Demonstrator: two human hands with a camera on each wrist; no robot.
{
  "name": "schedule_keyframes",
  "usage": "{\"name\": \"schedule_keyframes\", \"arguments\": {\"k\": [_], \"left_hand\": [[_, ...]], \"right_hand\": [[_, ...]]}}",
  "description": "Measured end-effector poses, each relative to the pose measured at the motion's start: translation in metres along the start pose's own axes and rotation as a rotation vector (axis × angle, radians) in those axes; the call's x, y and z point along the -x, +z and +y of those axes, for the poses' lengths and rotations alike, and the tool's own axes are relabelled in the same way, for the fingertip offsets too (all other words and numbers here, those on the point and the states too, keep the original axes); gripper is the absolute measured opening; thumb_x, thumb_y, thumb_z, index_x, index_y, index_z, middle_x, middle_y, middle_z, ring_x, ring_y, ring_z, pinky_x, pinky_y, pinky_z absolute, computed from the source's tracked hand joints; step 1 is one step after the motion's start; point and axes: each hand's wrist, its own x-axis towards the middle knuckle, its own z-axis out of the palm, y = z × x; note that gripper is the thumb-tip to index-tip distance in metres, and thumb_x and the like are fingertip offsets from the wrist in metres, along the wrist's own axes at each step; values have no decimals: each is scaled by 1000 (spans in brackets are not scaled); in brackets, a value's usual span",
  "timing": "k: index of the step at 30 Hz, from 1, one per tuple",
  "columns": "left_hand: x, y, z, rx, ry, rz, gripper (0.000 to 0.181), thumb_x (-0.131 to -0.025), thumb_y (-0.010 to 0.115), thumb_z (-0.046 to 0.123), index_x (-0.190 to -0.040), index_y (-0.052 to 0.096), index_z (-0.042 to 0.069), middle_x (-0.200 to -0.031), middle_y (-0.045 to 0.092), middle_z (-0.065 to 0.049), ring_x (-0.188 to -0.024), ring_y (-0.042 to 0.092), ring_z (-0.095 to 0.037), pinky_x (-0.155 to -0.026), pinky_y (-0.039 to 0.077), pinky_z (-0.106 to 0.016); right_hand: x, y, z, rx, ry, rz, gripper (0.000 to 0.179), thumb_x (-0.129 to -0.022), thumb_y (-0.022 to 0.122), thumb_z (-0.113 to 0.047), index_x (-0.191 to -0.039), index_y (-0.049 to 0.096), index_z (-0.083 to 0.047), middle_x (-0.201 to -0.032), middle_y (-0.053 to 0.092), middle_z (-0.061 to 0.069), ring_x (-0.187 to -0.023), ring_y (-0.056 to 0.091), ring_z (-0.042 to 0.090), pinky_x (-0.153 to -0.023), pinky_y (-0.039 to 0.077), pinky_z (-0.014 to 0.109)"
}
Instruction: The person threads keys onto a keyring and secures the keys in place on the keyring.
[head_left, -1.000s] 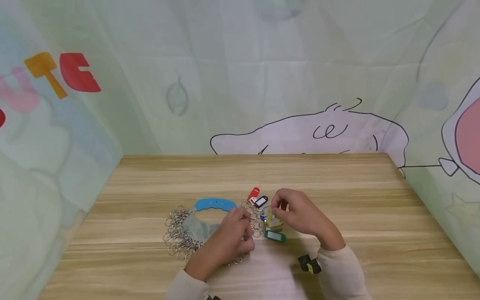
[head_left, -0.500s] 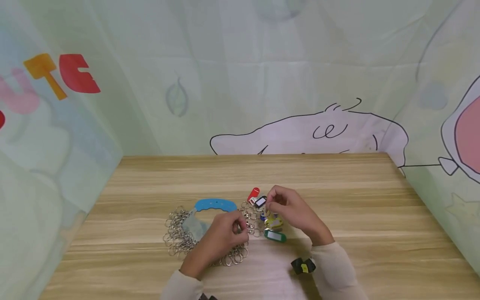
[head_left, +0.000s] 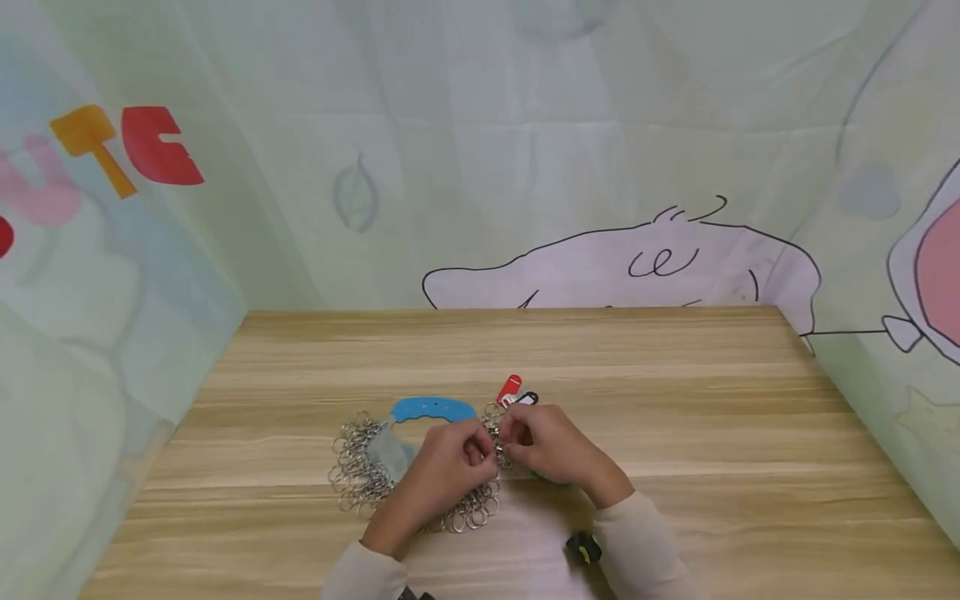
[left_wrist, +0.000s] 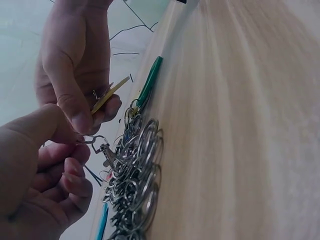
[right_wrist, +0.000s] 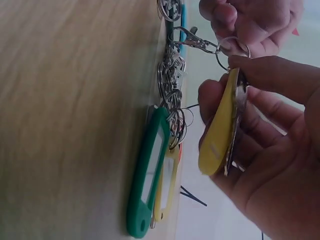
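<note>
My left hand [head_left: 450,462] pinches a split ring [left_wrist: 89,141] between thumb and finger, and a metal swivel clasp [right_wrist: 195,41] hangs from that ring. Close beside it, my right hand [head_left: 558,446] grips a yellow key tag [right_wrist: 217,135] with a flat metal piece along its side. The tag's top end is right at the split ring, under my right thumb. In the right wrist view a green key tag [right_wrist: 145,185] and a second yellow key tag [right_wrist: 166,185] lie on the table near more clasps and rings. My right hand hides most of these tags in the head view.
A round holder with a blue, wavy-edged section [head_left: 433,407] lies left of centre, hung with many metal rings [head_left: 356,458]. Beyond my right hand are a red key tag [head_left: 510,387] and a black key tag [head_left: 528,398]. A printed curtain [head_left: 480,167] stands behind the table.
My right hand has moved left, from over the tags to beside my left fingertips. My left hand shifted slightly left at first, then stayed in place. The red and black tags still lie behind.
</note>
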Motion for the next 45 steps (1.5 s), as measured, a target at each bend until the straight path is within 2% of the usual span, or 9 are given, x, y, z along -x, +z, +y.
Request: {"name": "schedule_keyframes", "arguments": {"k": [5, 11, 16, 27, 32, 36, 40, 45], "left_hand": [[1, 0, 0, -6, 13, -4, 13, -79, 71, 1, -81, 65, 13, -69, 58, 10, -62, 56, -7, -55, 50, -26], [4, -5, -1, -22, 31, -58, 9, -86, 76, 7, -89, 70, 12, -77, 57, 7, -65, 53, -8, -57, 47, -26], [5, -6, -3, -27, 70, -80, 5, -90, 74, 9, -90, 73, 14, -81, 57, 11, -70, 53, -8, -60, 47, -27], [4, -4, -4, -32, 75, -93, 6, -91, 74, 8, -90, 74, 13, -81, 57, 13, -73, 53, -8, -63, 47, -27], [5, -4, -5, -23, 71, -109, 6, -90, 75, 6, -91, 75, 12, -82, 58, 13, -74, 54, -8, -65, 49, -27], [5, -4, -6, -22, 62, -121, 3, -91, 74, 10, -93, 76, 12, -80, 58, 13, -74, 54, -8, -64, 49, -27], [4, -4, -6, -12, 55, -132, 3, -92, 73, 11, -93, 76, 10, -81, 58, 12, -73, 55, -8, -65, 50, -27], [3, -3, -5, 2, 38, -138, 3, -91, 73, 6, -93, 74, 8, -82, 59, 11, -73, 56, -8, -65, 51, -26]], "right_hand": [[0, 2, 0, 2, -30, 9, 20, -84, 72, 8, -83, 66, -11, -71, 58, -11, -66, 55, 7, -61, 48, 28], [-1, 3, 0, -18, -44, 6, 20, -85, 70, 10, -82, 67, -9, -74, 63, -8, -68, 57, 7, -63, 49, 28], [-1, 3, 1, -16, -41, 9, 21, -86, 68, 10, -82, 68, -10, -76, 64, -6, -69, 56, 7, -63, 49, 28], [-1, 4, 6, -44, -14, -6, 20, -86, 69, 9, -84, 68, -12, -76, 65, -6, -70, 59, 8, -66, 50, 29], [0, 4, 8, -60, 33, -20, 17, -86, 71, 6, -87, 67, -10, -75, 63, -7, -70, 59, 9, -65, 50, 30], [2, 1, 8, -98, 116, -17, 13, -86, 75, 1, -87, 66, -9, -76, 64, -7, -71, 61, 11, -66, 51, 30], [4, -5, 6, -133, 187, 22, 12, -87, 76, -3, -86, 66, -9, -77, 65, -6, -73, 62, 14, -68, 52, 32], [6, -12, 6, -153, 224, 60, 14, -90, 76, -9, -82, 64, -10, -78, 63, -2, -74, 61, 17, -69, 51, 35]]}}
